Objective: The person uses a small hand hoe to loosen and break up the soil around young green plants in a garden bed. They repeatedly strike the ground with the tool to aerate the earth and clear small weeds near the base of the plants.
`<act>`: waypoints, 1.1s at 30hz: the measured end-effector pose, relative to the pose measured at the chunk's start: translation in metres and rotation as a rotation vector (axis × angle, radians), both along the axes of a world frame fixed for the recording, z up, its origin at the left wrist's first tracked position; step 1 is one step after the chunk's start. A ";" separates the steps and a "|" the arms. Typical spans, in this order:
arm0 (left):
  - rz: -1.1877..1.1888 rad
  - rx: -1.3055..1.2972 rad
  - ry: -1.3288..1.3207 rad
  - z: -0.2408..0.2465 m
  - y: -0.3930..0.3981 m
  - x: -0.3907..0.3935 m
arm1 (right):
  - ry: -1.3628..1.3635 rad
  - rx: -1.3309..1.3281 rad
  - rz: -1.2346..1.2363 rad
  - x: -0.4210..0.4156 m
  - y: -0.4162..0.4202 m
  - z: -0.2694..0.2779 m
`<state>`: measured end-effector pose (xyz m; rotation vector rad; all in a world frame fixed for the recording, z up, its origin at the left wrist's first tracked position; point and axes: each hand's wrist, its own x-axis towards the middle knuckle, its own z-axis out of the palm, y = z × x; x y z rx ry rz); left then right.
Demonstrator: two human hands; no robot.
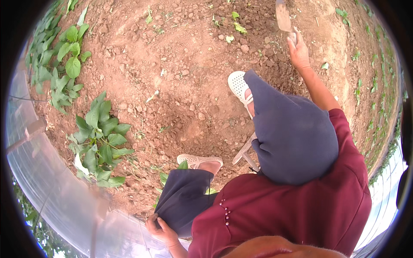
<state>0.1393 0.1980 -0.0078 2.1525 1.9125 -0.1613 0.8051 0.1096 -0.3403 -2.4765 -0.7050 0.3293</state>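
My right hand is stretched far forward and grips the handle of a flat-bladed hand tool. The broad blade points away from me and looks coated with soil; its far end meets the top edge of the view. Loose reddish-brown clods lie beside it. At the lower left, my left hand rests on the knee of my dark trousers, with the thumb apart from the fingers and no tool in it. My knees are bent and spread, with perforated light clogs on both feet.
Leafy green plants grow at the left, near clear plastic sheeting. Wooden legs, seemingly of a low stool, show between my legs. Rows of small seedlings stand at the right. Small leafy bits lie on the soil ahead.
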 end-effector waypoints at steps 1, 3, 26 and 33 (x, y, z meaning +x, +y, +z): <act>0.014 -0.007 0.012 0.002 0.000 0.000 | -0.026 0.090 -0.006 -0.005 0.016 0.010; 0.041 -0.012 0.016 0.002 0.000 0.005 | -0.106 0.221 0.000 -0.006 0.041 0.029; -0.019 -0.040 0.085 0.010 0.008 0.012 | 0.414 -0.318 -0.063 -0.014 0.114 -0.080; 0.025 -0.011 0.042 0.004 0.002 0.012 | 0.577 0.305 -0.198 -0.053 0.070 -0.097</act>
